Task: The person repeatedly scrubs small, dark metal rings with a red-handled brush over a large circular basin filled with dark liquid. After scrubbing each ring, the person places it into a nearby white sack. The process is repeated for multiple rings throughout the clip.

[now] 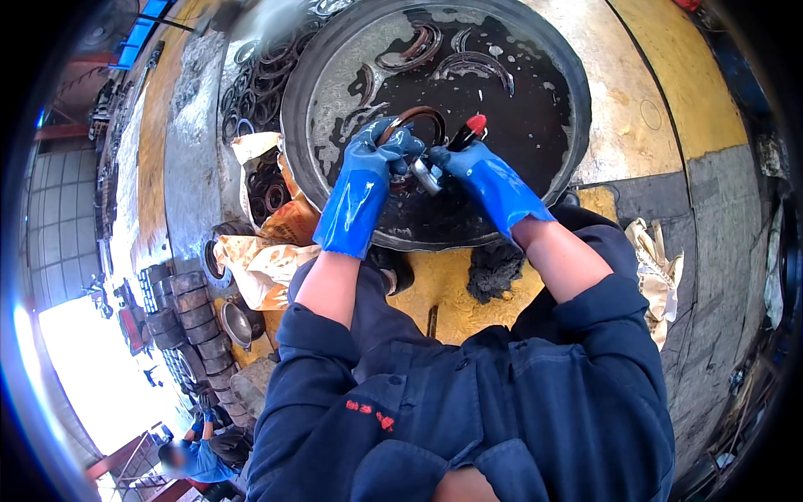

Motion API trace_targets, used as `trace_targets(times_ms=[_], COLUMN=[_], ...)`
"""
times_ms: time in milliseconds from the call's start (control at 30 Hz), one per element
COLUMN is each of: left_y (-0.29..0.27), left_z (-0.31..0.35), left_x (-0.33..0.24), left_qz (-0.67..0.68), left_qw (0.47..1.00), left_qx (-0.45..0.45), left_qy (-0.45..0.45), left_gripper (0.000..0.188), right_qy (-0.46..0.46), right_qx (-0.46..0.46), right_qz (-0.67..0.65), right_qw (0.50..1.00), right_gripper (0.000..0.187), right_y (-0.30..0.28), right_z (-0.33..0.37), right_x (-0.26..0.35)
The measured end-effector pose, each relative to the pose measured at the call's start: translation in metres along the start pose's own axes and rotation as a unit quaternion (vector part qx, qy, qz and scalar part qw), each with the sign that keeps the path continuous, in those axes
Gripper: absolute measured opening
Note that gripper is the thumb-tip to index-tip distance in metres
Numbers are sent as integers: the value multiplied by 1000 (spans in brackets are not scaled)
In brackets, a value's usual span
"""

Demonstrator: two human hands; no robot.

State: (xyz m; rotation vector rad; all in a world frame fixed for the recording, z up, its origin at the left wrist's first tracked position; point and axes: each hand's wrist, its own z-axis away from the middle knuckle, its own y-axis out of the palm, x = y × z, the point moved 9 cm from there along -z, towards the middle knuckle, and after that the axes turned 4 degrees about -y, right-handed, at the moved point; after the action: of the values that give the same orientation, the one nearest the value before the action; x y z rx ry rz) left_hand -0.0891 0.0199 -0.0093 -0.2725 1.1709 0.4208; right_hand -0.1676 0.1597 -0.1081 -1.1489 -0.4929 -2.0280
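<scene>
In a blue rubber glove, my left hand (375,157) is closed on a brown ring (436,115), whose far arc rises above the fingers. My right hand (478,167), gloved the same, grips a tool with a black handle and red end (476,125). A shiny metal piece (426,176) shows between the hands; whether it belongs to the tool I cannot tell. Both hands are over the near part of a wide round dark tub (577,117) of murky liquid. Several curved ring pieces (477,65) lie in the liquid farther away.
Left of the tub lie many dark rings (266,77) and a torn sack (291,213) with rings inside. A metal bowl (241,325) and stacked dark cylinders (201,322) stand at lower left. A crumpled sack (657,268) lies right. Another person (205,458) is at far lower left.
</scene>
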Motion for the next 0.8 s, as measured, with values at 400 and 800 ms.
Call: trace_targets(times_ms=[400,800], left_y=[-9,-3], left_z=[3,1], left_x=[-4,-8], left_qz=[-26,-5], left_qw=[999,999], left_qx=[-22,-8], left_qy=[17,35], left_gripper=[26,21], right_qy=[-327,-60], right_qx=[-221,12], right_qz=[298,-187], right_qw=[869,980], right_gripper=[25,41], right_y=[-23,11], right_z=[76,2], right_x=[114,8])
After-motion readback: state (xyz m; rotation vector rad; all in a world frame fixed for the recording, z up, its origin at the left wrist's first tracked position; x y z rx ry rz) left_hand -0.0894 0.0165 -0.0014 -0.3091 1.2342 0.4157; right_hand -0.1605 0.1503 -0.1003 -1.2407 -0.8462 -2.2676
